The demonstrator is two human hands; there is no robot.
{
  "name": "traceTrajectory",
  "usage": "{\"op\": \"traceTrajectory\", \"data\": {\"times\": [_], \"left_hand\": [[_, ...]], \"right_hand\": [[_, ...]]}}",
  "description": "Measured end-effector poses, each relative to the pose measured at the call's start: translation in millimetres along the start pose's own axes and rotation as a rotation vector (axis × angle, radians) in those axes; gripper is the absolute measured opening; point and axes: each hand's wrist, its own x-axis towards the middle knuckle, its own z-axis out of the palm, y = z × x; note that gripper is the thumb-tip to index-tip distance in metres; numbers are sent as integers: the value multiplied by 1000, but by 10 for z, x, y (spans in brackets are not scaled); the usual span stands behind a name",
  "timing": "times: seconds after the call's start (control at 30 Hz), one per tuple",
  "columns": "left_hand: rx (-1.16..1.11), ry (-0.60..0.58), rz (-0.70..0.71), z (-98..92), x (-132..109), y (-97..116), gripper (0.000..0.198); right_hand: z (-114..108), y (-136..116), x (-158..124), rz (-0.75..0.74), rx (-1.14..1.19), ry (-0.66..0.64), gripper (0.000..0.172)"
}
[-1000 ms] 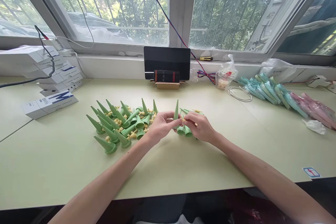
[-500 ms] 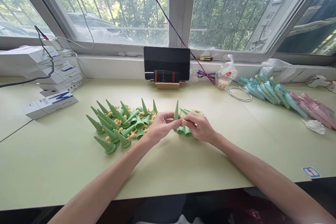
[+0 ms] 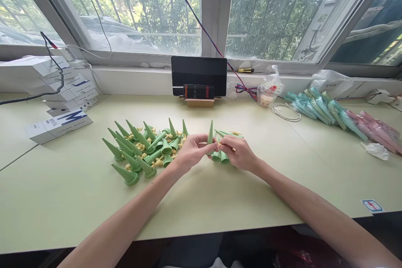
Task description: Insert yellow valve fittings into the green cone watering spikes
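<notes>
My left hand is closed around the base of a green plastic cone spike, which points upward. Pinched in the fingers of my right hand is a small yellow plastic piece, held against the side of that spike; its far end is hidden by fingertips. Beneath and behind the right hand lie a few more green spikes, open ends toward me, with a yellow piece beside them. Left of my hands spreads a pile of green spikes with yellow valve-like pieces on and among them.
A phone showing a timer leans on a dark tablet at the back. White boxes are stacked at left. A plastic bag, a coiled white cable and bagged blue and pink items lie at right.
Almost nothing differs. Both hands keep the same hold on the spike and the yellow piece; the view has shifted very slightly.
</notes>
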Motion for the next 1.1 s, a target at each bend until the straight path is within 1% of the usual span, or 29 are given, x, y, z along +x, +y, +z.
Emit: {"op": "traceTrajectory", "data": {"times": [0.27, 0.93, 1.1], "left_hand": [[-7, 2, -5, 5, 2, 4, 33], [-28, 13, -8, 4, 3, 25, 31], [2, 47, -61, 32, 7, 51, 36]], "right_hand": [[1, -12, -3, 6, 4, -1, 26], [25, 18, -4, 18, 31, 28, 19], [29, 51, -1, 26, -4, 54, 21]]}}
